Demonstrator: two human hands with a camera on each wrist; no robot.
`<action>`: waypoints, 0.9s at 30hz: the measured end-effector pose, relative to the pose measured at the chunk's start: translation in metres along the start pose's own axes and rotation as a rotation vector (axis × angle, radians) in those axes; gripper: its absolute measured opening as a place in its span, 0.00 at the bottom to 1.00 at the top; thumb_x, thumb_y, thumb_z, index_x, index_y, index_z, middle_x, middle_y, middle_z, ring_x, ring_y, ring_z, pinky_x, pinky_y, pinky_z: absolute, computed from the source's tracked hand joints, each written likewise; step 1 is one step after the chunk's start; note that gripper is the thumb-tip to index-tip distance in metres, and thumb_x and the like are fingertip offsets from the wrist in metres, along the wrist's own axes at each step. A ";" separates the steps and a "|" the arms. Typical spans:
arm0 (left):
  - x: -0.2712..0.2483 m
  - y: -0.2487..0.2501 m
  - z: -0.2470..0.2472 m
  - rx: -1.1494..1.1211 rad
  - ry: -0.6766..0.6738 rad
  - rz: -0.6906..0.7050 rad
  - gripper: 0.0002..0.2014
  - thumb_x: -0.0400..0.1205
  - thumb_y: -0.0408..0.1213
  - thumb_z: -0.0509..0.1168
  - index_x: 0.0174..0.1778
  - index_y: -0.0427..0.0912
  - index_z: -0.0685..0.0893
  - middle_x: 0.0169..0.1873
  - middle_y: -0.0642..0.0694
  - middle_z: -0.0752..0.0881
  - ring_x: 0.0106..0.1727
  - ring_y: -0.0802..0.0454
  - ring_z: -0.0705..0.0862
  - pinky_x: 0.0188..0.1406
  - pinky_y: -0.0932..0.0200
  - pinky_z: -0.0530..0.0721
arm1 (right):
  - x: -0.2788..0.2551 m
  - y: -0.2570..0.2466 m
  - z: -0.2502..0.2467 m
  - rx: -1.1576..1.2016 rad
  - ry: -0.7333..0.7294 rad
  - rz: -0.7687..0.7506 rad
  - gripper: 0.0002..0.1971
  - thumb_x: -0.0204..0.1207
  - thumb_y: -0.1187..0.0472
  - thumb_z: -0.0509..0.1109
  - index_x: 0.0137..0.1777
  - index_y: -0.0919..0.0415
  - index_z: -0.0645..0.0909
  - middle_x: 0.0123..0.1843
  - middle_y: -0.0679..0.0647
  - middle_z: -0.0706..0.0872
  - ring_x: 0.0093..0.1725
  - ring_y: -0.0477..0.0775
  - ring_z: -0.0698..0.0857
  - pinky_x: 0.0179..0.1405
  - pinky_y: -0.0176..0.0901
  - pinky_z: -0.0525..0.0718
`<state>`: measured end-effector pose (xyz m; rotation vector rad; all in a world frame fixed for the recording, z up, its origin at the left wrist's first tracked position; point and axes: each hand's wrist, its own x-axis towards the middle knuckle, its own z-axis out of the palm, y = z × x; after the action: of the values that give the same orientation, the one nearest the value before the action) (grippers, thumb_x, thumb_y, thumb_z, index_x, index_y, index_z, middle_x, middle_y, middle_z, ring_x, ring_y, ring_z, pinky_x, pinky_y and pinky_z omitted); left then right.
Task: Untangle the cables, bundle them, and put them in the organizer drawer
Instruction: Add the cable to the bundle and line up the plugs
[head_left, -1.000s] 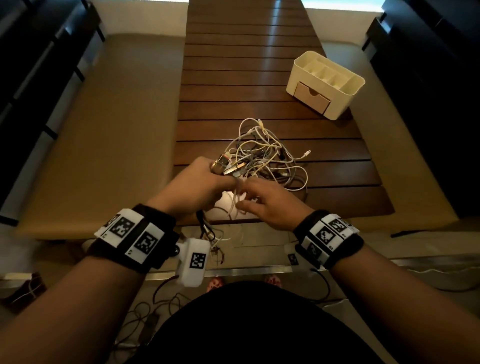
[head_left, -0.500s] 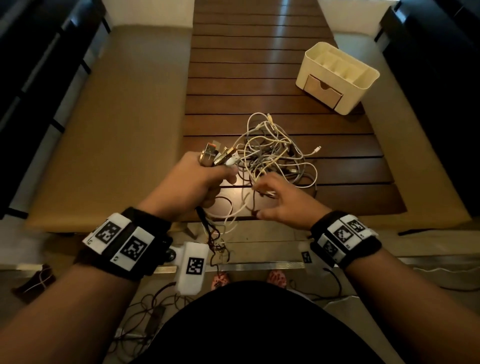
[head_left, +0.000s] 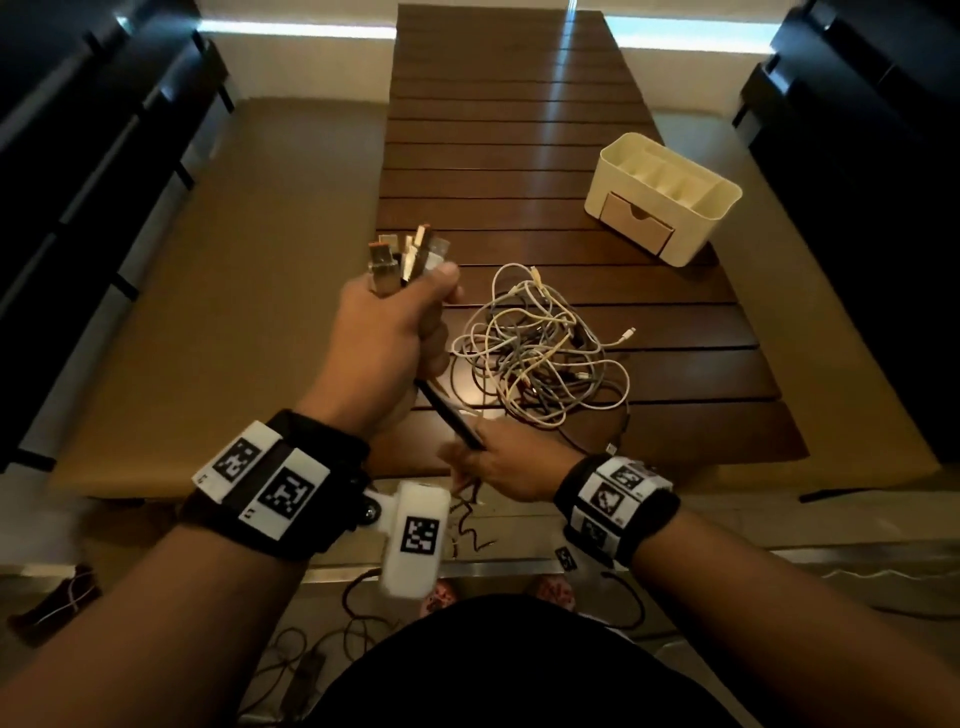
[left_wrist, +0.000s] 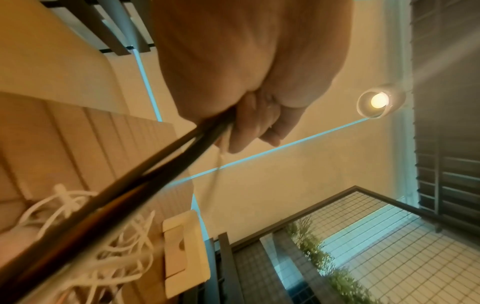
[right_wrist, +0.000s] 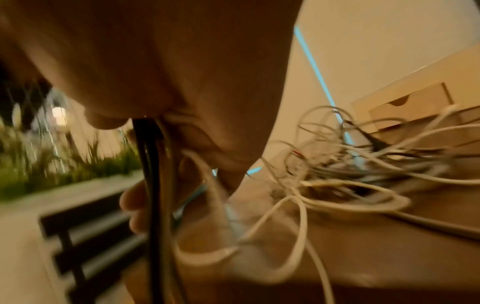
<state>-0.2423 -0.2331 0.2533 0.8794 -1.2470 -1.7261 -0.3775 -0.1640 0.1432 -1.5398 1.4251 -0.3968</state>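
Observation:
My left hand (head_left: 387, 332) is raised in a fist around a bunch of cable ends, with several USB plugs (head_left: 402, 257) sticking up out of it. Dark cables (head_left: 449, 415) run taut from that fist down to my right hand (head_left: 498, 465), which grips them at the table's near edge. The same dark cables (left_wrist: 124, 195) leave the left fist in the left wrist view and pass through the right fingers (right_wrist: 150, 185) in the right wrist view. A tangle of white and grey cables (head_left: 540, 348) lies on the slatted wooden table (head_left: 498, 156). The cream organizer (head_left: 662, 195) with its drawer (head_left: 636, 221) closed stands at the far right.
Tan cushioned benches (head_left: 208, 291) flank the table on both sides, with dark slatted furniture behind them. More loose cables lie on the floor (head_left: 322, 639) near my feet. The far half of the table holds only the organizer.
My left hand rose and moved away from the right with the plugs, pulling dark cables taut. My right hand dropped back to the table's near edge, gripping those cables.

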 end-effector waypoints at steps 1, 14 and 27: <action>0.002 0.003 -0.001 -0.004 0.004 0.012 0.13 0.88 0.33 0.62 0.36 0.41 0.80 0.19 0.52 0.61 0.18 0.57 0.57 0.19 0.63 0.58 | -0.001 0.012 0.004 -0.042 -0.027 0.022 0.06 0.84 0.42 0.63 0.50 0.40 0.72 0.44 0.46 0.88 0.46 0.48 0.88 0.52 0.51 0.86; -0.011 -0.010 0.012 0.099 -0.054 -0.111 0.14 0.86 0.32 0.64 0.33 0.39 0.80 0.20 0.50 0.59 0.20 0.56 0.55 0.22 0.62 0.54 | -0.082 0.000 -0.102 -0.354 -0.267 0.284 0.45 0.59 0.30 0.79 0.78 0.38 0.72 0.73 0.35 0.78 0.72 0.43 0.78 0.67 0.44 0.77; -0.010 0.016 0.070 -0.063 -0.147 -0.002 0.13 0.87 0.33 0.62 0.36 0.41 0.79 0.19 0.53 0.62 0.17 0.58 0.58 0.17 0.66 0.60 | -0.027 -0.026 -0.044 0.185 -0.141 -0.090 0.11 0.72 0.54 0.79 0.45 0.62 0.87 0.45 0.56 0.91 0.47 0.56 0.89 0.56 0.62 0.85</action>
<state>-0.2964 -0.1997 0.2879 0.7285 -1.2793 -1.8484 -0.4033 -0.1625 0.1950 -1.4551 1.1797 -0.4526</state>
